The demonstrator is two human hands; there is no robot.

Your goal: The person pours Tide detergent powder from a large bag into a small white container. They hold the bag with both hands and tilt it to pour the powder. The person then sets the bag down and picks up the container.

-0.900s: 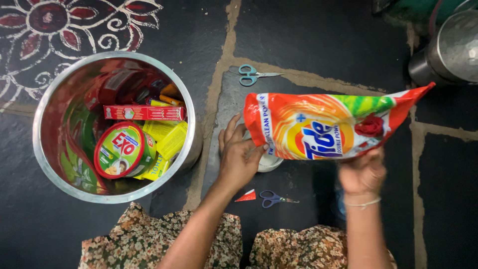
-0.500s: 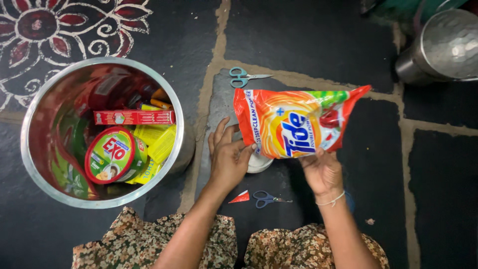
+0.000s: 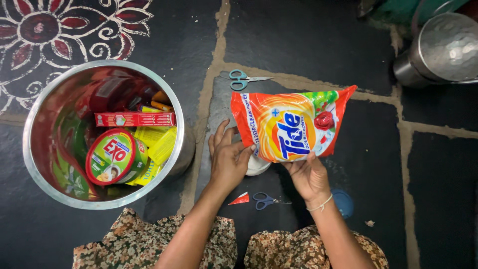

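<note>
Nearest the person, on the dark stone floor, lie small blue scissors and a red cut-off corner scrap. Just beyond, the right hand pinches the lower edge of a glossy orange detergent pouch, while the left hand closes on its left end above a white container. Steady support at both ends should keep the limp, crinkly pouch from sagging. Far left, a shiny round steel pot holds packets; teal scissors lie farther off.
</note>
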